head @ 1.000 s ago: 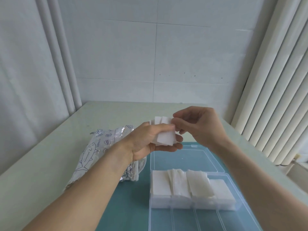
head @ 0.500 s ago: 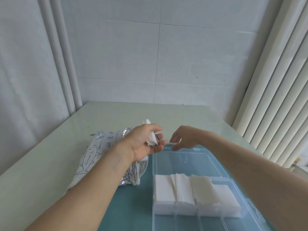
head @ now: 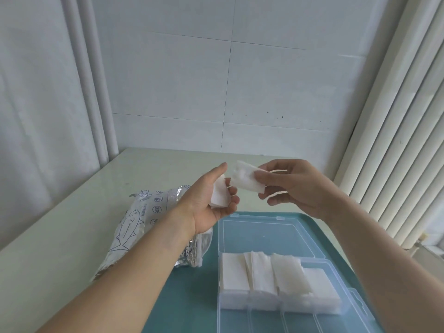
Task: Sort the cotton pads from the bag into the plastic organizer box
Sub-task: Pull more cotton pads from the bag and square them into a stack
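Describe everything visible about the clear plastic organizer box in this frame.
The clear plastic organizer box lies open on a teal mat, its hinged transparent lid flat behind it. Thin dividers split it into narrow compartments. A row of white cotton pad stacks fills the back part, some pads tilted; the near compartments look empty. Neither hand touches it.

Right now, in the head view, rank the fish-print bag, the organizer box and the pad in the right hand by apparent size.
1. Organizer box, cut off by the frame edge.
2. Fish-print bag, partly hidden by the left arm.
3. Pad in the right hand, clearly smallest.
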Tool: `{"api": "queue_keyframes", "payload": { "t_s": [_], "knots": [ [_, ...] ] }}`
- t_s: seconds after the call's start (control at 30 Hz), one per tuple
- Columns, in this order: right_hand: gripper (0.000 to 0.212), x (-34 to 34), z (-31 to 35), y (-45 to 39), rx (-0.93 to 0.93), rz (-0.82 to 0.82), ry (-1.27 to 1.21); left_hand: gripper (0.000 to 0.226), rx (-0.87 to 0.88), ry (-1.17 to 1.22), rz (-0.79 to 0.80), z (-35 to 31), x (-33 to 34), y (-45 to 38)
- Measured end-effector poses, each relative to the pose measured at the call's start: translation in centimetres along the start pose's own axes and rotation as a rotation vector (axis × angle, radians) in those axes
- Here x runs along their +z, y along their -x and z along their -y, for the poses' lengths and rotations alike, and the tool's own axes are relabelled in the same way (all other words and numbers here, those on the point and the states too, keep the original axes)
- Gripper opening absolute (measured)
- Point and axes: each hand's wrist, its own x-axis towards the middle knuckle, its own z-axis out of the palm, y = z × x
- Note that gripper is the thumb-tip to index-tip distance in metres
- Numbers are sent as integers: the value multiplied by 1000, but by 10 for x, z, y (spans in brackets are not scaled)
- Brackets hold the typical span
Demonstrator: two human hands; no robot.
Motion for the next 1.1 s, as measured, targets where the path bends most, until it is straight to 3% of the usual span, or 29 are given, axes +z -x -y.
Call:
{"api": "queue_keyframes", "payload": {
  "t_s": [0.17, 0.27, 0.37, 0.5, 0.6, 0.7, 0.83, 0.97, 1.1],
  "knots": [
    [16, 0, 6, 9, -105, 323, 380, 53, -132, -271, 229, -2, -1, 10],
    [17, 9, 4, 1, -174, 226, 531, 64, -149, -375, 354, 2, -1, 11],
    [25, 17, -4, -9, -225, 53, 515, 68, -180, -364, 437, 5, -1, 11],
    [37, 15, -15, -17, -316, -91, 567, 41, -76, -265, 358, 8, 0, 7],
    [68, 13, -14, -13, -257, 104, 574, 27, -23, -143, 320, 9, 1, 4],
    [92, 22, -16, -11, -261, 178, 651, 27, -21, -125, 444, 9, 1, 5],
    [88, 25, -14, -11, -314, 93, 632, 45, -52, -197, 518, 12, -1, 6],
    [105, 24, -14, -9, -276, 79, 711, 29, 10, -65, 423, 11, 5, 7],
    [77, 27, -14, -10, -287, 77, 721, 21, -26, -83, 435, 15, 4, 6]
  ]
}}
